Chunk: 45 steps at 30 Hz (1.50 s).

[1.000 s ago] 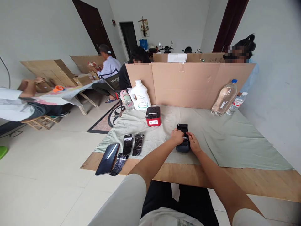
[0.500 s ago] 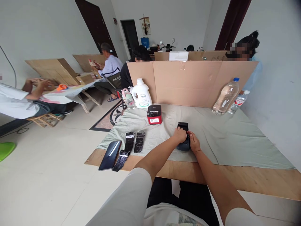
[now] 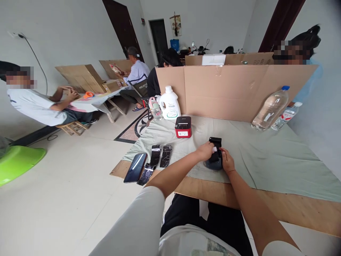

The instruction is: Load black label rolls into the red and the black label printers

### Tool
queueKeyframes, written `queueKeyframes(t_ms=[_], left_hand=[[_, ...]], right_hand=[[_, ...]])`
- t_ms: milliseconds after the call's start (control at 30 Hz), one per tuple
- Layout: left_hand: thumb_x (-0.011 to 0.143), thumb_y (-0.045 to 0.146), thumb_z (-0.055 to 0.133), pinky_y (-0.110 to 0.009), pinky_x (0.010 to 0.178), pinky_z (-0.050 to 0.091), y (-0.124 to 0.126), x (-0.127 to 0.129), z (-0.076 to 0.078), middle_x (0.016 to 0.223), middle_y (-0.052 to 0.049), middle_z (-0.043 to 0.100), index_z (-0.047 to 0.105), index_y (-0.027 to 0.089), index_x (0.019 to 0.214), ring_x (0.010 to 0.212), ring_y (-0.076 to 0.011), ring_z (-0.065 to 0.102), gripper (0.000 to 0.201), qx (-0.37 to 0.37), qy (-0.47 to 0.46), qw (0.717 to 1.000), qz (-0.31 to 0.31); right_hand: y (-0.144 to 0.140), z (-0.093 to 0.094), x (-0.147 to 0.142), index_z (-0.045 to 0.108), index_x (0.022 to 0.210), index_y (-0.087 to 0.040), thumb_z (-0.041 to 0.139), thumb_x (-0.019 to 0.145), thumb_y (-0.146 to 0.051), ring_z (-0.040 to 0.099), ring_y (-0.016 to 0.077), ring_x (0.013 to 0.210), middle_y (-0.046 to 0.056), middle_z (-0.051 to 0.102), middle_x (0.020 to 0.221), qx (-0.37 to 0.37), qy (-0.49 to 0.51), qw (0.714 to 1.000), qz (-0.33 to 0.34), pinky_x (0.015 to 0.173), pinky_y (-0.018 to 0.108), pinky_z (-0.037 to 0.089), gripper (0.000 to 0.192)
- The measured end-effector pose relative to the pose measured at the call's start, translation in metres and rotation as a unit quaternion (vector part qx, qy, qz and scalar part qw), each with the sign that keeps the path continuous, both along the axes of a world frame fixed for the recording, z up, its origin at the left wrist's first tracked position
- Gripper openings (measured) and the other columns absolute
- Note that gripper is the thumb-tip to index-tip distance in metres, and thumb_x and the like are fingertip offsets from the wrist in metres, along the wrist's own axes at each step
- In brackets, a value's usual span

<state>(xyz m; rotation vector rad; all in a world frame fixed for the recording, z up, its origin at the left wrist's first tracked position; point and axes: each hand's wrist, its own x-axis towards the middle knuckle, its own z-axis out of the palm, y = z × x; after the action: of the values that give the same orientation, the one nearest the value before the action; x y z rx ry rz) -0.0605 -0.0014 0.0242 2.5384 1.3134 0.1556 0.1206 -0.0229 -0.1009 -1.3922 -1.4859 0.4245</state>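
Observation:
A dark handheld label printer [image 3: 215, 165] lies on the cloth-covered table with its black lid raised. My left hand [image 3: 205, 151] is closed at its left side, the fingers pinched on a small roll [image 3: 214, 149] whose white end shows; a black strip seems to hang from it over the printer. My right hand [image 3: 228, 160] grips the printer's right edge with thumb and fingers. To the left lie a black label roll [image 3: 155, 155], a second black roll [image 3: 166, 156], a crumpled shiny black strip [image 3: 146, 175] and a dark smartphone [image 3: 135, 168].
Behind the phone and rolls stand a red-and-black box-shaped printer [image 3: 183, 128], a white jug [image 3: 169, 104] and a pink-lidded bottle [image 3: 155, 109]. A cardboard screen [image 3: 221, 94] closes off the back. Two clear bottles [image 3: 271, 108] lean at the right. Other people sit at nearby tables.
My view has swung left. My left hand has drawn back a little to the left from inside the printer, and the roll's white end now shows. My right hand stays at the printer's edge.

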Motion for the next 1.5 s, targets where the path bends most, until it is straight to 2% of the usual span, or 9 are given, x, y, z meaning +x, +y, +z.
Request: queueKeyframes(t_ms=[100,233,500,633,733,933,1167,1333,1500], left_hand=[[0.079,0.02,0.06,-0.026,0.074,0.043,-0.011,-0.072,0.0,0.092,-0.004,0.065,0.064,0.018,0.094,0.086,-0.0194,0.061,0.016,-0.142,0.043,0.986,-0.077],[0.068,0.011,0.061,-0.027,0.075,0.044,-0.026,-0.16,-0.023,0.084,-0.002,0.064,0.067,0.019,0.083,0.078,-0.0185,0.061,0.017,-0.182,0.119,0.976,-0.013],[0.074,0.013,0.054,-0.027,0.092,0.044,-0.051,-0.212,-0.024,0.115,-0.005,0.062,0.063,0.022,0.104,0.108,-0.0198,0.058,0.032,-0.044,-0.006,0.996,0.082],[0.073,0.004,0.042,-0.033,0.093,0.044,-0.057,-0.257,-0.013,0.111,-0.006,0.066,0.064,0.019,0.104,0.108,-0.0239,0.058,0.041,0.022,0.095,0.955,0.28],[0.069,0.006,0.049,-0.034,0.096,0.041,-0.065,-0.28,-0.021,0.114,-0.007,0.065,0.063,0.019,0.108,0.115,-0.0269,0.053,0.043,-0.026,0.168,0.953,0.25],[0.068,0.017,0.058,-0.038,0.093,0.041,-0.08,-0.275,-0.036,0.119,-0.011,0.061,0.055,0.019,0.117,0.116,-0.031,0.05,0.049,-0.007,0.219,0.938,0.267],[0.064,0.023,0.063,-0.036,0.089,0.039,-0.078,-0.264,-0.023,0.094,-0.006,0.063,0.051,0.022,0.105,0.107,-0.0283,0.054,0.043,-0.033,0.161,0.953,0.255],[0.063,0.036,0.065,-0.027,0.073,0.042,-0.083,-0.252,0.012,0.08,0.001,0.055,0.05,0.021,0.09,0.08,-0.0184,0.056,0.034,-0.241,-0.016,0.954,0.178],[0.06,0.049,0.072,-0.029,0.072,0.045,-0.072,-0.208,0.047,0.083,-0.002,0.059,0.054,0.017,0.091,0.078,-0.0183,0.057,0.047,-0.466,-0.193,0.863,0.012]], right_hand=[[0.0,0.0,-0.002,0.058,0.116,-0.022,0.028,0.093,-0.052,0.059,0.0227,0.111,0.008,0.065,0.119,-0.003,0.01,1.0,0.004,0.101,0.045,0.044,0.049],[-0.001,0.0,-0.004,0.058,0.117,-0.022,0.028,0.093,-0.051,0.058,0.0225,0.113,0.007,0.065,0.119,-0.003,0.013,1.0,0.004,0.103,0.046,0.042,0.047],[-0.004,0.005,-0.006,0.059,0.116,-0.024,0.029,0.093,-0.05,0.059,0.0221,0.112,0.005,0.065,0.119,-0.005,0.016,1.0,-0.006,0.1,0.045,0.045,0.045],[-0.004,0.005,-0.006,0.058,0.116,-0.024,0.029,0.093,-0.048,0.059,0.0217,0.112,0.006,0.065,0.119,-0.003,0.017,1.0,-0.002,0.101,0.045,0.044,0.044],[-0.004,0.006,-0.007,0.058,0.115,-0.023,0.029,0.093,-0.047,0.059,0.0218,0.112,0.006,0.065,0.119,-0.002,0.015,1.0,-0.001,0.102,0.045,0.044,0.044],[-0.004,0.006,-0.007,0.058,0.116,-0.023,0.029,0.093,-0.049,0.058,0.022,0.113,0.006,0.065,0.119,-0.011,0.02,1.0,-0.003,0.102,0.045,0.043,0.046],[-0.004,0.005,-0.006,0.059,0.116,-0.024,0.029,0.093,-0.05,0.059,0.0224,0.112,0.006,0.065,0.118,-0.006,0.022,1.0,-0.005,0.102,0.046,0.043,0.046],[-0.004,0.005,-0.006,0.058,0.117,-0.024,0.029,0.093,-0.049,0.058,0.0223,0.113,0.005,0.065,0.12,-0.013,0.015,1.0,-0.005,0.101,0.045,0.044,0.045],[-0.005,0.006,-0.007,0.059,0.118,-0.023,0.029,0.093,-0.049,0.058,0.0226,0.114,0.006,0.064,0.121,-0.018,0.014,1.0,-0.011,0.101,0.044,0.044,0.046]])
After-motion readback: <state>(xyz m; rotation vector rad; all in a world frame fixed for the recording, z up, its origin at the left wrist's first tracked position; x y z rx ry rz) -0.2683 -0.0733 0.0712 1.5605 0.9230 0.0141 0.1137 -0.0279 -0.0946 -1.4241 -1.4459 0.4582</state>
